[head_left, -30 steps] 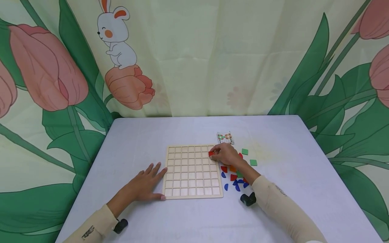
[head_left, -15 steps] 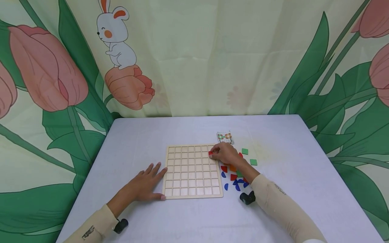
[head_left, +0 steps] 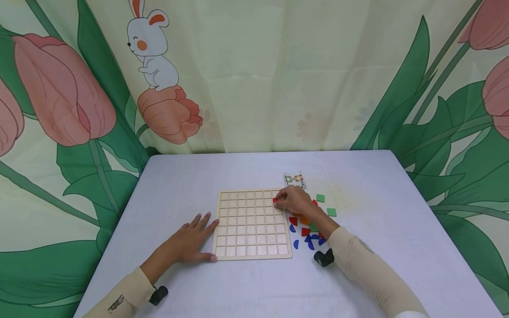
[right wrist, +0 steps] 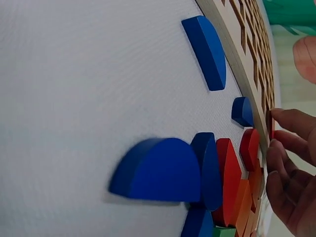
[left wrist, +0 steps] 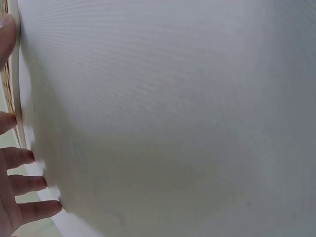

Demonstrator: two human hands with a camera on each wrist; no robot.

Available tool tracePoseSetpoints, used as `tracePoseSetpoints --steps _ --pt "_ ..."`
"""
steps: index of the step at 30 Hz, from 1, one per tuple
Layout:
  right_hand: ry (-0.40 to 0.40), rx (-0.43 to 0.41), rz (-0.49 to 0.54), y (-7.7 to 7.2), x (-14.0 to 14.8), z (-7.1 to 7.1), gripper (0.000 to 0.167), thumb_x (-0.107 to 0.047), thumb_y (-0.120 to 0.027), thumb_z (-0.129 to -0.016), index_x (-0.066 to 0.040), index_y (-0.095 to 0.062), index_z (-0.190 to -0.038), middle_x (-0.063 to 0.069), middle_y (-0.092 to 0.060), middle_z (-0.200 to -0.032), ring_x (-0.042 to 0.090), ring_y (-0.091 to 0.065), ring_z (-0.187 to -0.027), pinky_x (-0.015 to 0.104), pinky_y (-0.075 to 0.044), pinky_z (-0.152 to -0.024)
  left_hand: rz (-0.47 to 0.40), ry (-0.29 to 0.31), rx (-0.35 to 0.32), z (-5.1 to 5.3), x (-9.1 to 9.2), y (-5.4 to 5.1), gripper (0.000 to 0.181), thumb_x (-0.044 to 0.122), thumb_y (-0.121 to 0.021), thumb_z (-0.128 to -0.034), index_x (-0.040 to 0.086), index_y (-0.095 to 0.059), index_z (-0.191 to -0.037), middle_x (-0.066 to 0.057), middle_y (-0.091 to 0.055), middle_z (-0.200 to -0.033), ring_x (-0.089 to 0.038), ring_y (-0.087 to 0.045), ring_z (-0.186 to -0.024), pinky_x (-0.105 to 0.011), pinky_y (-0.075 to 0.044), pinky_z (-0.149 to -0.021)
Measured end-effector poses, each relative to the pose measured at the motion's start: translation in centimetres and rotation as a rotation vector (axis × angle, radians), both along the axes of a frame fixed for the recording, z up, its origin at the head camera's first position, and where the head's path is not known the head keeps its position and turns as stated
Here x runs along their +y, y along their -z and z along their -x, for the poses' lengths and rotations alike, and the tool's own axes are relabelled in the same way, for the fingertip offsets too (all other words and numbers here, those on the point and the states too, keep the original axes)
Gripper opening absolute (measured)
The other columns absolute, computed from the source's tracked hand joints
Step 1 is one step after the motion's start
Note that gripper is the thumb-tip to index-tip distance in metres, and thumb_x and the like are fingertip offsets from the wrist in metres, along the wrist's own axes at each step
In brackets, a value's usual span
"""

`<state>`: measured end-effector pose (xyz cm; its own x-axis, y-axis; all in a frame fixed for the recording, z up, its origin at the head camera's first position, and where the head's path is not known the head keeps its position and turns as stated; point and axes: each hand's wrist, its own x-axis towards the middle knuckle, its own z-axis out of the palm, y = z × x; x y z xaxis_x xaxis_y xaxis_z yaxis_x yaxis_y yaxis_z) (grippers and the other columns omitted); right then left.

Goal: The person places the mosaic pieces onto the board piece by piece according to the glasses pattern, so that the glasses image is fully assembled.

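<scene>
A wooden grid board (head_left: 251,229) lies on the white table. The left hand (head_left: 191,242) lies with spread fingers along its left edge, fingertip and thumb touching the frame; the left wrist view shows that hand (left wrist: 17,182) at the far left. Over the board's upper right corner, the right hand (head_left: 294,201) pinches a small red piece (head_left: 275,200), which the fingers partly cover. In the right wrist view the right hand (right wrist: 294,168) is at the right edge, fingertips at the board (right wrist: 237,54), with only a sliver of red visible between them.
Right of the board lie several loose pieces: blue half-rounds (head_left: 296,244), red ones (head_left: 305,232), orange ones and green squares (head_left: 332,213). A small patterned card (head_left: 294,179) lies behind the right hand. A printed curtain (head_left: 254,79) hangs behind the table.
The right fingers have shifted slightly on the red piece, and less of it shows than a second ago. The left hand has stayed in place.
</scene>
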<state>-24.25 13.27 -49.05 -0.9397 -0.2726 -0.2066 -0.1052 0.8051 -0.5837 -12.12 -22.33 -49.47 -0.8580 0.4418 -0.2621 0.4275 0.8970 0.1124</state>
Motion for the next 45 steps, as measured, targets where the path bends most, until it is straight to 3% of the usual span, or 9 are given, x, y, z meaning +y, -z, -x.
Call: tracePoseSetpoints --steps 5,12,17,21,30,38,45 --pt "-0.002 0.02 -0.021 0.0 0.0 0.0 0.027 -0.034 -0.081 -0.085 -0.016 -0.078 -0.106 -0.002 -0.069 -0.088 0.016 -0.058 -0.077 0.028 -0.045 -0.064 0.007 -0.002 0.0 0.1 0.1 0.0 0.104 0.081 -0.057 -0.0799 0.019 -0.03 -0.159 -0.018 -0.024 -0.165 -0.047 -0.027 -0.149 -0.067 -0.039 -0.106" --pt "-0.022 0.026 -0.017 0.0 0.0 -0.2 0.033 -0.032 -0.082 -0.085 -0.013 -0.076 -0.111 0.0 -0.064 -0.081 0.017 -0.057 -0.074 0.028 -0.044 -0.062 0.011 -0.006 -0.005 0.0 0.2 -0.1 0.104 0.08 -0.058 -0.0799 0.019 -0.03 -0.159 -0.019 -0.025 -0.165 -0.047 -0.027 -0.149 -0.067 -0.039 -0.107" --pt "-0.054 0.022 0.058 0.1 0.9 -0.1 0.031 -0.028 -0.077 -0.089 -0.013 -0.074 -0.116 -0.001 -0.066 -0.088 0.017 -0.058 -0.078 0.027 -0.048 -0.062 0.012 -0.001 0.0 0.0 0.1 -0.1 0.104 0.08 -0.058 -0.0799 0.018 -0.03 -0.159 -0.019 -0.025 -0.165 -0.048 -0.028 -0.148 -0.066 -0.039 -0.106" --pt "-0.106 0.05 0.117 0.1 2.0 -0.1 0.028 -0.025 -0.069 -0.095 -0.012 -0.073 -0.118 0.002 -0.071 -0.1 0.016 -0.06 -0.085 0.026 -0.051 -0.068 0.021 0.0 0.008 -0.1 0.1 0.0 0.104 0.08 -0.058 -0.0796 0.019 -0.03 -0.159 -0.019 -0.025 -0.165 -0.048 -0.028 -0.148 -0.066 -0.04 -0.106" --pt "-0.061 -0.024 0.231 -0.1 4.3 -0.5 0.031 -0.024 -0.066 -0.097 -0.008 -0.07 -0.123 0.01 -0.069 -0.109 0.018 -0.062 -0.068 0.029 -0.055 -0.066 0.004 -0.001 0.009 -0.2 0.1 -0.2 0.104 0.079 -0.06 -0.0796 0.018 -0.03 -0.159 -0.019 -0.026 -0.165 -0.048 -0.027 -0.149 -0.066 -0.039 -0.106" --pt "-0.081 -0.045 0.216 0.6 6.7 -1.3 0.027 -0.024 -0.072 -0.093 -0.012 -0.074 -0.117 0.008 -0.071 -0.113 0.018 -0.063 -0.09 0.026 -0.058 -0.071 0.004 -0.01 -0.007 -0.1 0.0 -0.1 0.105 0.081 -0.058 -0.079 0.02 -0.029 -0.16 -0.018 -0.023 -0.166 -0.047 -0.024 -0.15 -0.067 -0.038 -0.108" --pt "-0.125 -0.021 0.147 0.5 7.4 -2.3 0.024 -0.024 -0.077 -0.089 -0.017 -0.077 -0.113 -0.001 -0.07 -0.103 0.016 -0.06 -0.09 0.024 -0.055 -0.072 -0.001 -0.01 -0.011 -0.1 0.1 -0.3 0.105 0.081 -0.058 -0.0791 0.019 -0.029 -0.16 -0.018 -0.023 -0.166 -0.048 -0.024 -0.15 -0.067 -0.038 -0.108"
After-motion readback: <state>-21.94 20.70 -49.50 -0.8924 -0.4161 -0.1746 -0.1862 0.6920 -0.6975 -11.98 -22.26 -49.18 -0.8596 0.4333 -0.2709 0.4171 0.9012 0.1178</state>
